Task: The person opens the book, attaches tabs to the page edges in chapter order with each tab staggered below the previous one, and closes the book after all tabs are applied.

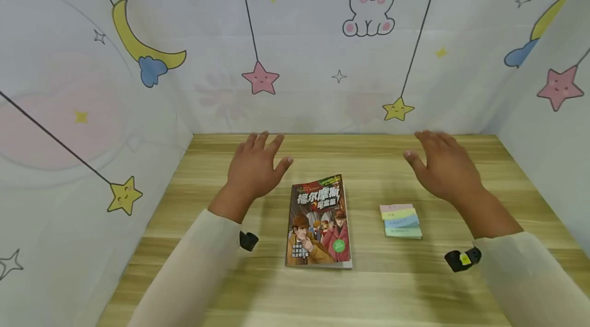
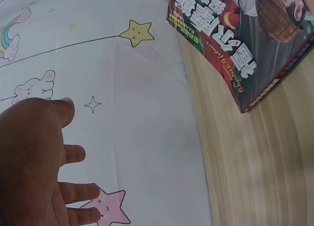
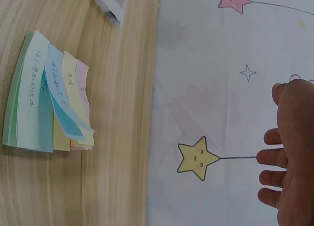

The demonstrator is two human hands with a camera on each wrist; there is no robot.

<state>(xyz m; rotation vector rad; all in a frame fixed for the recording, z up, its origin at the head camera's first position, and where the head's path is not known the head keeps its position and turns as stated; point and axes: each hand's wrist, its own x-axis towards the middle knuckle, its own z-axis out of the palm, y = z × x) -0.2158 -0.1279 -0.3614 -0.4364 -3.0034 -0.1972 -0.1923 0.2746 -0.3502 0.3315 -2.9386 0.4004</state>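
A paperback book (image 1: 319, 224) with an illustrated cover of two figures and large white characters lies face up on the wooden table, cover slightly raised at its upper right corner. To its right is a stack of sticky notes (image 1: 401, 222) in pink, yellow, blue and green, with handwriting on them. My left hand (image 1: 256, 168) is held above the table, up and left of the book, fingers spread and holding nothing. On the other side, my right hand (image 1: 446, 165) hovers beyond the notes and to their right, its fingers extended and holding nothing.
The wood-grain table (image 1: 369, 291) is bordered by white cloth walls (image 1: 313, 50) at the back and both sides, printed with stars, moons and a rabbit. A dark strap (image 1: 249, 241) shows at the left wrist, and another dark strap (image 1: 462, 259) at the right.
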